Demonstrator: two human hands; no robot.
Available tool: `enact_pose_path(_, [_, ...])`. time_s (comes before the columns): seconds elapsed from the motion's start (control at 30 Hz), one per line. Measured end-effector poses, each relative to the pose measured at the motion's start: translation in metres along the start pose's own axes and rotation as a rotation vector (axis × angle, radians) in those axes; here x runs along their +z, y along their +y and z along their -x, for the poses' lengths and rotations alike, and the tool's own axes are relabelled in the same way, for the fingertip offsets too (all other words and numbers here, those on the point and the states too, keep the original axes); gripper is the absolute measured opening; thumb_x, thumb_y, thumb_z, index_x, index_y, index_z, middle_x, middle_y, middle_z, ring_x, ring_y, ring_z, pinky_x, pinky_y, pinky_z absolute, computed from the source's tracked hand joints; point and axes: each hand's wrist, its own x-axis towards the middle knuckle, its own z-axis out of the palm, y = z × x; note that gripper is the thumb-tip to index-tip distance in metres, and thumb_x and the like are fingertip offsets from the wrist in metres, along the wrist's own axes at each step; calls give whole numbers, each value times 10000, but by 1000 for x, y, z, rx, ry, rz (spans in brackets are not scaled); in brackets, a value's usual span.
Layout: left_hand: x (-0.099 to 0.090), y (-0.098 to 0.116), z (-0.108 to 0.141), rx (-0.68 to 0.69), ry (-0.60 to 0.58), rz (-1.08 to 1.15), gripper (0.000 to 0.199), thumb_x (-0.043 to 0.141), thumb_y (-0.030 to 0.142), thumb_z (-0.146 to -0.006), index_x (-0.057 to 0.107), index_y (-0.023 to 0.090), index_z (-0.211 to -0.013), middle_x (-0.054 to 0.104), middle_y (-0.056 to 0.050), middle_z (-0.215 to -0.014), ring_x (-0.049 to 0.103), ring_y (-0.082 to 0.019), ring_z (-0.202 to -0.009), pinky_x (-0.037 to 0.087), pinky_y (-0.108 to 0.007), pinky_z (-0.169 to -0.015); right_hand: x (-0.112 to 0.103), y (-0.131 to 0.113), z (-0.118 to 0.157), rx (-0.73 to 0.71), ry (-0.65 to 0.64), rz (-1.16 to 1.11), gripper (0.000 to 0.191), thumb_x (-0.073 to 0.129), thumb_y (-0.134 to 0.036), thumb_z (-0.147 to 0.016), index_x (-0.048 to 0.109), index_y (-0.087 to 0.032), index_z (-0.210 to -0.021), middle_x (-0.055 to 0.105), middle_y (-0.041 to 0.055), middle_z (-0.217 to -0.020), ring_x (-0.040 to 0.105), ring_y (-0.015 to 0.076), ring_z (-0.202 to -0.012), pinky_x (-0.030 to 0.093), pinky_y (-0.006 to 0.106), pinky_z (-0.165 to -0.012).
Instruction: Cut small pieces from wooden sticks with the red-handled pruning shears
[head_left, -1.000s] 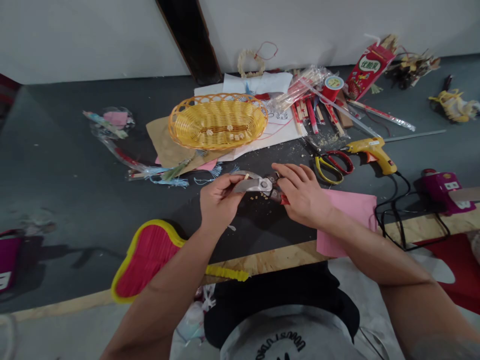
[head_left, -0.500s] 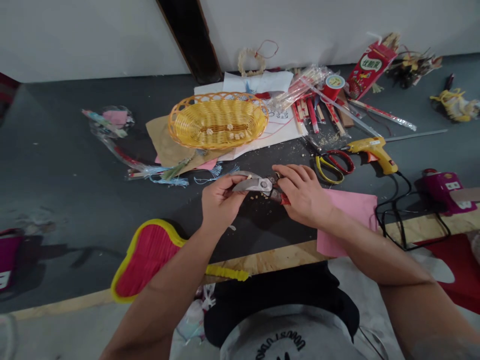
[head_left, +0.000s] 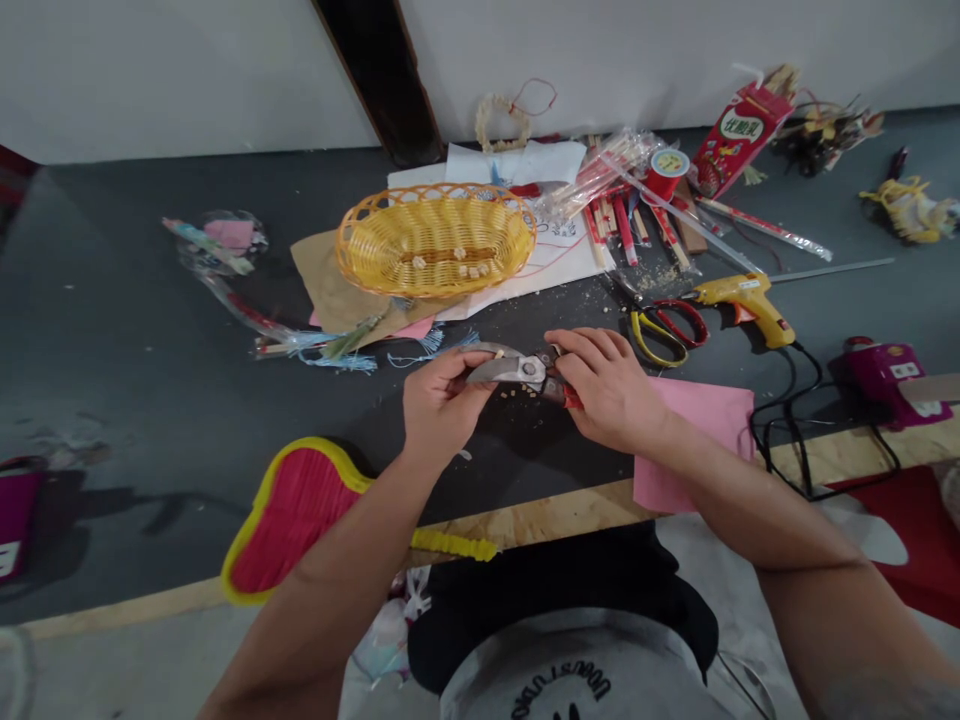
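Observation:
My right hand (head_left: 611, 385) is wrapped round the red and dark handles of metal pruning shears (head_left: 531, 369), whose curved blades point left. At the blades, my left hand (head_left: 442, 400) is pinched on a small pale piece (head_left: 499, 355), mostly hidden by the fingers and the metal. Several tiny tan bits (head_left: 517, 391) lie on the dark table under the shears. Beyond both hands, a yellow wicker basket (head_left: 375, 245) holds several small pale pieces.
Yellow-and-red scissors (head_left: 660, 335) and a yellow glue gun (head_left: 750, 300) with a black cord lie right. Pink paper (head_left: 701, 410) is under my right forearm. A yellow-edged red fan-like object (head_left: 300, 510) lies beside my left forearm. Wrapped sticks (head_left: 622, 225) and a red carton (head_left: 739, 135) are behind.

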Motion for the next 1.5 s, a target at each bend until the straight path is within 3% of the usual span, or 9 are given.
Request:
enact_pose_path(0.2, [0, 3, 1, -21, -4, -29, 99, 755, 170, -678, 804, 214, -752, 806, -41, -814, 744, -190, -751, 579, -260, -663, 0, -1, 0, -21, 5, 13, 233, 583, -139, -872, 652, -181, -1091, 631, 145, -1336, 521, 320, -1219, 420, 478, -1031])
enact_pose_path(0.33, [0, 5, 2, 0, 8, -25, 133, 731, 129, -665, 802, 221, -731, 799, -22, -774, 743, -178, -734, 573, -244, -654, 2, 1, 1, -52, 20, 31, 156, 644, -291, -928, 698, -196, -1039, 630, 134, -1298, 518, 313, -1196, 442, 479, -1012])
enact_pose_path(0.43, [1, 4, 3, 7, 16, -14, 104, 732, 153, -672, 799, 221, -714, 791, -14, -758, 730, -169, -710, 559, -239, -623, 4, 3, 2, -71, 43, 43, 215, 657, -394, -943, 722, -191, -970, 634, 133, -1270, 530, 301, -1162, 454, 470, -996])
enact_pose_path(0.6, [3, 0, 7, -20, 23, -29, 67, 767, 259, -719, 804, 212, -749, 783, -22, -771, 677, -146, -635, 504, -229, -533, 3, 4, 4, -71, 38, 62, 120, 672, -283, -915, 726, -179, -940, 651, 131, -1210, 551, 279, -1093, 464, 437, -931])
enact_pose_path(0.73, [3, 1, 5, -32, 41, -12, 78, 789, 272, -716, 801, 208, -760, 785, -31, -787, 688, -153, -661, 514, -227, -545, 0, 2, 3, -43, 20, 75, 109, 653, -210, -876, 721, -193, -960, 655, 125, -1245, 543, 290, -1114, 449, 442, -895])
enact_pose_path(1.03, [1, 1, 2, -57, 54, -26, 73, 770, 209, -680, 801, 216, -745, 800, -25, -794, 734, -180, -723, 571, -256, -622, -2, -2, 0, -14, 9, 75, 176, 614, -195, -877, 725, -214, -1012, 611, 106, -1422, 520, 306, -1217, 393, 494, -996])
enact_pose_path(1.5, [1, 3, 1, -123, -23, 38, 206, 694, 102, -626, 806, 218, -753, 801, -13, -783, 755, -204, -763, 597, -281, -687, -1, 2, 0, -71, -8, 37, 183, 581, -136, -853, 718, -198, -957, 473, 117, -1556, 406, 336, -1363, 356, 552, -1100])
